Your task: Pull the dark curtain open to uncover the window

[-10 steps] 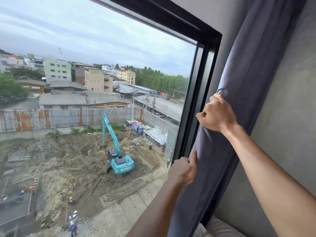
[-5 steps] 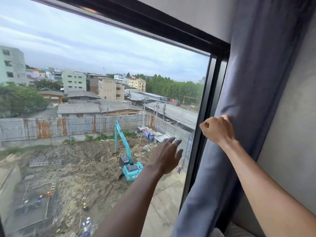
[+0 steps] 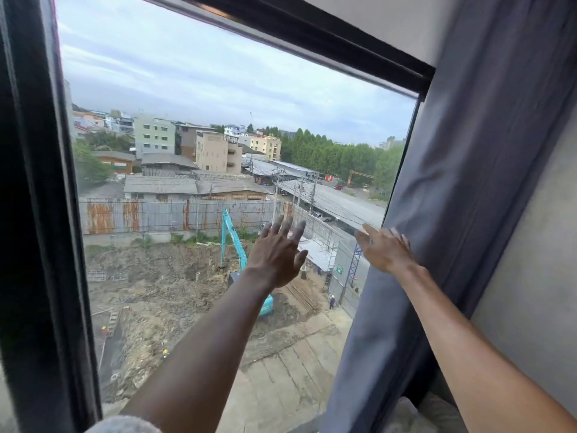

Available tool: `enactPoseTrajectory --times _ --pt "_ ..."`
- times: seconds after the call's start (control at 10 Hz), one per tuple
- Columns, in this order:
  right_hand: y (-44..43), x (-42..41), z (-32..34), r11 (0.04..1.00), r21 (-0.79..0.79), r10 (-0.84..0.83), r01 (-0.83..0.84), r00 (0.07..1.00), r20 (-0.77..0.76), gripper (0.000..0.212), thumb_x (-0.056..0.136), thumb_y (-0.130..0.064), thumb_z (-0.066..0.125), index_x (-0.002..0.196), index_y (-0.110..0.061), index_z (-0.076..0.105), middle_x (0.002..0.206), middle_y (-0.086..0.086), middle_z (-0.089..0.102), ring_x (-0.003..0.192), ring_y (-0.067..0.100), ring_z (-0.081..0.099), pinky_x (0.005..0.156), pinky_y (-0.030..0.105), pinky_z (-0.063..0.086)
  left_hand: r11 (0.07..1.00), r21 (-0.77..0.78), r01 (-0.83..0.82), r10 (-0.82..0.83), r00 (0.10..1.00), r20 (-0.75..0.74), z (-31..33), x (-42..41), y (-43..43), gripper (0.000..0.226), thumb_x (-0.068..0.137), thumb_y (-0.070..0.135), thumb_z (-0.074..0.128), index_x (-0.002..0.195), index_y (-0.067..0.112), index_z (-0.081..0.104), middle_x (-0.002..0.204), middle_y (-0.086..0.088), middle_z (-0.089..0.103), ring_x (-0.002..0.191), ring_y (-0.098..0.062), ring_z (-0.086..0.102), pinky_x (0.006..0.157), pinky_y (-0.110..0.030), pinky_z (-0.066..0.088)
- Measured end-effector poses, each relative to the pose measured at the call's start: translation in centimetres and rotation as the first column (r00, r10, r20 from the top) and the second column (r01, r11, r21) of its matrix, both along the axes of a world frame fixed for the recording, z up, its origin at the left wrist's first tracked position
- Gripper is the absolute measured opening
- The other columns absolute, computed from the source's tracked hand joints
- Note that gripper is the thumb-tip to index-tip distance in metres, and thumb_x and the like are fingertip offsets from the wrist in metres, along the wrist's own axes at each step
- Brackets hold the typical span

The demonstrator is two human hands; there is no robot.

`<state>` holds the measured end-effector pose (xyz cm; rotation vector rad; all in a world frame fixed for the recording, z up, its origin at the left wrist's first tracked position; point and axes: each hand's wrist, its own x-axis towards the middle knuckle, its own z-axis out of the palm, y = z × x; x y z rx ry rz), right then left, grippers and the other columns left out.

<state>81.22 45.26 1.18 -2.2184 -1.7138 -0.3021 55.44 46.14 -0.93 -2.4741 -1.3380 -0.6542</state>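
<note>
The dark grey-blue curtain (image 3: 462, 182) hangs bunched at the right side of the window (image 3: 218, 89), covering its right frame. The glass shows sky, buildings and a building site. My left hand (image 3: 276, 253) is raised in front of the glass with fingers spread, holding nothing. My right hand (image 3: 385, 250) is open at the curtain's left edge, fingers spread, its far side against the fabric.
A black window frame (image 3: 34, 214) runs down the left and along the top (image 3: 312, 29). A grey wall (image 3: 530, 245) stands right of the curtain. Something pale and soft (image 3: 125, 425) lies at the bottom edge.
My right hand has let go of the curtain and opened. My left hand, which gripped the curtain a second ago, has moved left over the glass. The view has swung left.
</note>
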Motion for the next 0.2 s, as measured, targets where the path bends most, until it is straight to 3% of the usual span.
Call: enactPoseTrajectory --times 0.1,0.2 --pt "-1.14 -1.64 -1.19 0.989 -0.15 -0.008 -0.002 0.998 -0.067 0.066 0.096 -0.066 0.012 0.155 -0.035 0.014 0.159 0.02 0.023 0.148 0.033 0.01 0.118 0.049 0.007 0.997 -0.038 -0.074 0.072 0.997 -0.035 -0.48 -1.2 -0.77 0.07 0.1 0.047 0.031 0.153 0.019 -0.005 0.162 -0.015 -0.008 0.15 -0.032 -0.004 0.12 -0.044 -0.001" --pt "-1.74 -2.64 -2.0 0.988 -0.154 -0.008 -0.005 0.997 -0.081 0.07 0.093 -0.07 0.01 0.155 -0.036 0.006 0.161 0.019 0.014 0.15 0.031 0.001 0.12 0.049 0.0 0.995 -0.038 -0.096 0.095 0.995 -0.023 -0.78 -2.11 -1.5 0.069 0.101 0.048 0.028 0.153 0.019 -0.007 0.161 -0.014 -0.011 0.149 -0.031 -0.009 0.118 -0.043 -0.006"
